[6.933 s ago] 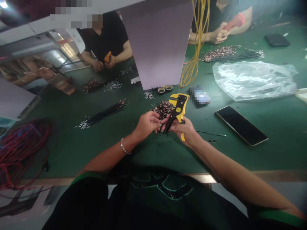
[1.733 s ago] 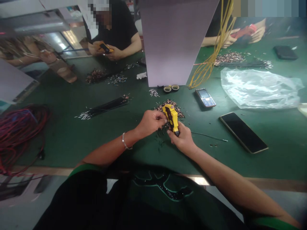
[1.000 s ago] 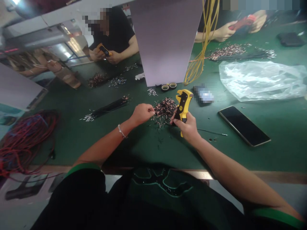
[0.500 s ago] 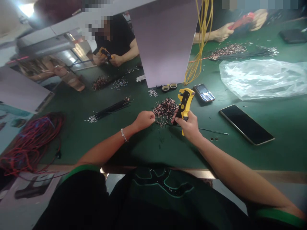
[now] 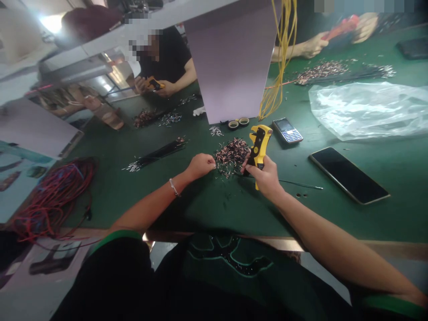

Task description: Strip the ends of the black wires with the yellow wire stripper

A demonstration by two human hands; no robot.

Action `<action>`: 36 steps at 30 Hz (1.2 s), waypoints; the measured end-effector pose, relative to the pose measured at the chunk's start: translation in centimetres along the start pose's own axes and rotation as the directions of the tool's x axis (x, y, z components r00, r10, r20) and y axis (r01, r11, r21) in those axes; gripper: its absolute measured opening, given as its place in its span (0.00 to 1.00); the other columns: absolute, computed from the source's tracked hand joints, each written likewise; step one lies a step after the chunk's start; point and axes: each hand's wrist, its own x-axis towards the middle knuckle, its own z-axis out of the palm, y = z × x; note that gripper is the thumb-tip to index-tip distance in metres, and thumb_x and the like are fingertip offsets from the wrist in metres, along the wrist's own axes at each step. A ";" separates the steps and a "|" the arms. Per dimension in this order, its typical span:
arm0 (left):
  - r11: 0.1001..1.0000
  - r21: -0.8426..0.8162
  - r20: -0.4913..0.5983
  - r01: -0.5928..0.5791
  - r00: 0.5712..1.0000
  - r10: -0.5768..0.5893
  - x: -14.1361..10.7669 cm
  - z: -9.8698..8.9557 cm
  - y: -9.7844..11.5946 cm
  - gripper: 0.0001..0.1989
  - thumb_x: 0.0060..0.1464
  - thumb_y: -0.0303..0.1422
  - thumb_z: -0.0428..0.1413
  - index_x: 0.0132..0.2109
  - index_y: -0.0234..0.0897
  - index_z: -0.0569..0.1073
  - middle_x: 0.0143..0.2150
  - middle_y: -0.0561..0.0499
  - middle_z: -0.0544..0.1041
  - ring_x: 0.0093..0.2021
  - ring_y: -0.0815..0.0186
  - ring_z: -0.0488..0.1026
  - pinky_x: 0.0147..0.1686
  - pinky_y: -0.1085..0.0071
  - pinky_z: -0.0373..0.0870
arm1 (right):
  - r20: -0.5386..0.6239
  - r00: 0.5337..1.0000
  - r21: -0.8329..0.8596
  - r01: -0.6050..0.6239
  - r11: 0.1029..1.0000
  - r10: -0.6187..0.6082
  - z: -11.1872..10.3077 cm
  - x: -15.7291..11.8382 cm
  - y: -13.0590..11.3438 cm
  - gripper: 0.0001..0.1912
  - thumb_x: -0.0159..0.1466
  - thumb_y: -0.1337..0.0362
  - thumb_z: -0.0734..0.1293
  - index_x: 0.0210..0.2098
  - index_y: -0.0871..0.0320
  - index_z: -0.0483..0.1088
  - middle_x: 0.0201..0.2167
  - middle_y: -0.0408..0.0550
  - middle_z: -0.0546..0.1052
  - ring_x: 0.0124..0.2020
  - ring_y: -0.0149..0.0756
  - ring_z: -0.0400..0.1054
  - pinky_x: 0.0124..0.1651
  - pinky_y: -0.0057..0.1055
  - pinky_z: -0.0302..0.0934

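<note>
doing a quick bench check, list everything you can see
wire stripper: one, yellow and black, in right hand
cut wires: one pile, copper-tipped, mid-mat
black wires: one bundle, left of pile
keypad phone: one, silver, beyond stripper
smartphone: one, black, right side
plastic bag: one, clear, far right
tape rolls: two, dark, at panel's foot
wire coil: one, red, left
yellow wires: one bunch, beside panel
panel: one, grey, upright
work mat: one, green, under everything
co-worker: one, black shirt, far left
co-worker's hands: one pair, far right, holding red tool
left hand: one, beside pile
right hand: one, gripping stripper
</note>
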 end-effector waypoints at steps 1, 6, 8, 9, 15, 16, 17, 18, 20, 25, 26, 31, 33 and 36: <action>1.000 -0.006 -0.006 0.014 1.000 -0.014 0.3 0.1 0.1 0.07 0.44 0.33 0.57 0.28 0.38 0.79 0.28 0.50 0.80 0.31 0.64 0.73 0.32 0.69 0.63 | 0.001 1.000 0.007 -0.007 1.000 0.007 0.0 0.0 0.0 0.13 0.55 0.64 0.66 0.40 0.56 0.66 0.30 0.45 0.75 0.29 0.37 0.71 0.37 0.39 0.68; 0.996 -0.071 0.017 0.060 0.998 -0.058 1.5 0.3 0.6 0.05 0.39 0.33 0.60 0.24 0.36 0.78 0.22 0.52 0.75 0.26 0.66 0.71 0.29 0.70 0.62 | 0.003 1.000 0.026 -0.028 0.999 0.028 0.1 -0.1 -0.1 0.13 0.55 0.63 0.67 0.40 0.56 0.66 0.30 0.44 0.75 0.28 0.36 0.71 0.36 0.39 0.68; 0.990 -0.116 0.037 0.078 0.997 -0.074 1.5 0.2 0.7 0.04 0.40 0.31 0.59 0.24 0.35 0.78 0.20 0.53 0.74 0.24 0.67 0.69 0.27 0.71 0.63 | 0.005 1.000 0.037 -0.031 0.999 0.031 0.2 -0.1 -0.2 0.13 0.54 0.64 0.67 0.40 0.56 0.65 0.30 0.44 0.75 0.28 0.36 0.71 0.37 0.39 0.68; 0.986 -0.139 0.046 0.091 0.995 -0.085 1.4 0.1 0.6 0.05 0.41 0.31 0.59 0.25 0.34 0.78 0.19 0.53 0.73 0.22 0.68 0.68 0.26 0.71 0.62 | 0.006 0.999 0.043 -0.033 0.999 0.032 0.2 -0.1 -0.2 0.13 0.54 0.64 0.67 0.39 0.56 0.65 0.30 0.44 0.75 0.28 0.36 0.71 0.37 0.39 0.68; 0.968 -0.216 0.068 0.127 0.991 -0.115 0.9 -0.9 0.1 0.07 0.43 0.30 0.58 0.30 0.33 0.80 0.19 0.53 0.72 0.20 0.71 0.66 0.23 0.73 0.60 | 0.002 0.998 0.067 -0.056 0.996 0.056 0.3 -0.2 -0.3 0.13 0.53 0.64 0.67 0.38 0.57 0.66 0.30 0.45 0.75 0.28 0.37 0.72 0.38 0.41 0.68; 0.969 -0.216 0.073 0.116 0.992 -0.103 1.0 -0.9 0.2 0.05 0.41 0.30 0.60 0.28 0.33 0.79 0.19 0.54 0.73 0.21 0.71 0.66 0.24 0.73 0.60 | 0.003 0.998 0.071 -0.061 0.996 0.061 0.4 -0.2 -0.3 0.13 0.53 0.63 0.67 0.38 0.57 0.66 0.30 0.45 0.75 0.28 0.37 0.72 0.38 0.41 0.68; 0.971 -0.216 0.078 0.105 0.993 -0.090 1.1 -0.9 0.3 0.04 0.39 0.30 0.61 0.27 0.34 0.79 0.19 0.54 0.73 0.22 0.71 0.66 0.25 0.73 0.59 | 0.004 0.998 0.073 -0.066 0.995 0.066 0.4 -0.2 -0.3 0.13 0.53 0.63 0.68 0.38 0.57 0.66 0.30 0.45 0.75 0.28 0.37 0.72 0.38 0.41 0.68; 0.972 -0.215 0.083 0.095 0.993 -0.079 1.2 -0.8 0.4 0.03 0.37 0.29 0.62 0.25 0.34 0.79 0.19 0.55 0.72 0.22 0.71 0.66 0.26 0.73 0.59 | 0.005 0.997 0.075 -0.072 0.995 0.072 0.4 -0.2 -0.3 0.13 0.53 0.63 0.68 0.38 0.57 0.66 0.29 0.44 0.75 0.28 0.37 0.72 0.38 0.41 0.68; 0.972 -0.220 0.097 0.086 0.993 -0.066 1.5 -0.6 0.7 0.01 0.35 0.28 0.61 0.22 0.34 0.78 0.18 0.56 0.71 0.22 0.71 0.65 0.26 0.73 0.57 | 0.004 0.997 0.079 -0.082 0.994 0.082 0.4 -0.2 -0.4 0.13 0.53 0.63 0.68 0.38 0.57 0.66 0.29 0.44 0.75 0.28 0.38 0.72 0.38 0.41 0.68; 0.956 -0.271 0.117 0.115 0.989 -0.085 1.4 -0.2 1.0 0.03 0.37 0.25 0.58 0.22 0.32 0.76 0.16 0.56 0.69 0.21 0.73 0.63 0.25 0.74 0.57 | 0.003 0.997 0.077 -0.078 0.994 0.078 0.3 -0.2 -0.5 0.13 0.53 0.63 0.68 0.38 0.57 0.66 0.29 0.45 0.76 0.28 0.38 0.72 0.38 0.41 0.68; 0.951 -0.283 0.116 0.127 0.988 -0.098 1.3 -0.2 0.9 0.03 0.38 0.25 0.58 0.23 0.32 0.77 0.16 0.56 0.68 0.20 0.73 0.62 0.24 0.74 0.57 | 0.005 0.997 0.074 -0.078 0.994 0.078 0.3 -0.2 -0.5 0.13 0.53 0.63 0.68 0.37 0.57 0.66 0.29 0.45 0.76 0.28 0.37 0.72 0.38 0.41 0.68; 0.930 -0.323 0.117 0.177 0.982 -0.146 0.9 -0.6 0.1 0.06 0.43 0.29 0.59 0.29 0.30 0.79 0.16 0.56 0.67 0.17 0.73 0.60 0.21 0.73 0.56 | 0.012 0.997 0.084 -0.081 0.993 0.080 0.4 -0.3 -0.4 0.13 0.53 0.63 0.68 0.37 0.57 0.66 0.30 0.46 0.76 0.28 0.37 0.71 0.38 0.42 0.68; 0.932 -0.321 0.112 0.168 0.984 -0.139 1.0 -0.8 -0.3 0.06 0.43 0.30 0.59 0.29 0.30 0.79 0.17 0.55 0.68 0.18 0.73 0.62 0.22 0.73 0.56 | 0.016 0.996 0.096 -0.088 0.991 0.086 0.4 -0.3 -0.4 0.13 0.53 0.63 0.68 0.37 0.57 0.66 0.30 0.46 0.76 0.28 0.37 0.71 0.38 0.42 0.68; 0.945 -0.298 0.114 0.133 0.988 -0.103 1.2 -0.8 -0.6 0.04 0.38 0.28 0.62 0.26 0.32 0.79 0.18 0.54 0.71 0.21 0.72 0.65 0.25 0.73 0.58 | 0.022 0.996 0.100 -0.094 0.991 0.092 0.5 -0.4 -0.4 0.13 0.53 0.63 0.68 0.37 0.57 0.66 0.30 0.46 0.75 0.28 0.38 0.71 0.37 0.42 0.68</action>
